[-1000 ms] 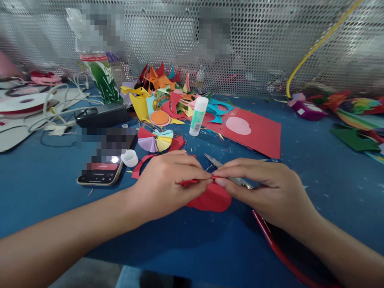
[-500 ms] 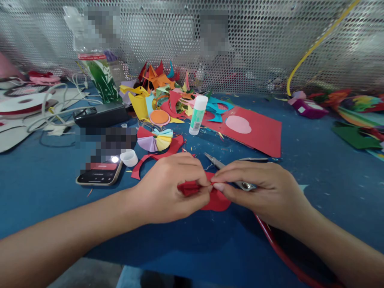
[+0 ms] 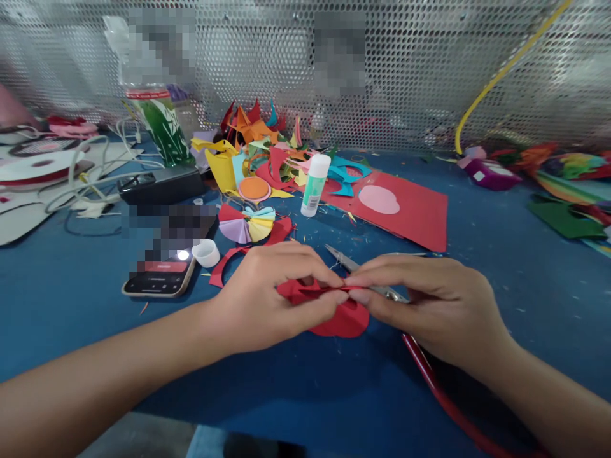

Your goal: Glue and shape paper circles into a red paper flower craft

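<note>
The red paper piece (image 3: 329, 302) is now raised a little and opened wider than half a second ago, when it was bunched tight; a crease is judged to be in the working. It is pinched between the left hand (image 3: 267, 299) and the right hand (image 3: 429, 305), fingertips meeting just above the blue table (image 3: 71, 305). Scissors (image 3: 363, 273) lie under the right hand, touching it. A phone (image 3: 162, 273) and a white cap (image 3: 206, 252) lie to the left, a glue stick (image 3: 315, 184) and a red card sheet (image 3: 410, 213) beyond. Nothing blocks the hands.
</note>
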The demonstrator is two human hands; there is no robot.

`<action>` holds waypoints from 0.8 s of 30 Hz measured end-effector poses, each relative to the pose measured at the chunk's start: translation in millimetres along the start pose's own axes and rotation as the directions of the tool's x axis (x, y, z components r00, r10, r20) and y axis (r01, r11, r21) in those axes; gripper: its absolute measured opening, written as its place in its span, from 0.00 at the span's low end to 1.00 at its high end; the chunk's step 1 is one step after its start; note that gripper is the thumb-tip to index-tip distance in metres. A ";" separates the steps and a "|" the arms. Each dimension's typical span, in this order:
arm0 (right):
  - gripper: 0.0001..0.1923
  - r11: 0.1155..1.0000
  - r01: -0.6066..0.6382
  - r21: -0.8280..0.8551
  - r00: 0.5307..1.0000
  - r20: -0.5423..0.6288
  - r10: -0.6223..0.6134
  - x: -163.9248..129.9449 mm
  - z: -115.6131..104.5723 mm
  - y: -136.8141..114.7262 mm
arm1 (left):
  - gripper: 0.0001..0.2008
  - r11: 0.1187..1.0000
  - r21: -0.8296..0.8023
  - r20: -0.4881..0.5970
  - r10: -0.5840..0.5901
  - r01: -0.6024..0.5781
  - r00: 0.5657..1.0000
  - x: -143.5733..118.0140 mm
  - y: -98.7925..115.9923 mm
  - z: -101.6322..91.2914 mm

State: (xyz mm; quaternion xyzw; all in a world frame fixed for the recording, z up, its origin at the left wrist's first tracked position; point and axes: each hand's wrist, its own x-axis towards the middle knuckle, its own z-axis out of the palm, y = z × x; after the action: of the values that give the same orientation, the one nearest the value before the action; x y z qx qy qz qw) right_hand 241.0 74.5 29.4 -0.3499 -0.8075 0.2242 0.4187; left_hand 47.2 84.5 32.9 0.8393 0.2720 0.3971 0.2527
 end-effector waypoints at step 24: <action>0.06 0.982 -0.112 0.149 0.993 -0.019 0.116 -2.0 3.8 1.0 | 0.03 0.998 -0.001 -0.014 -0.061 0.061 0.998 -0.4 4.7 -0.1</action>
State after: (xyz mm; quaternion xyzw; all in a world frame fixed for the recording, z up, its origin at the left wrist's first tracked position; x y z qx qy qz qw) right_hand 239.0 73.4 25.6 -0.3668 -0.7615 0.3023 0.4407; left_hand 48.1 80.8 35.8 0.8278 0.2990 0.3952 0.2630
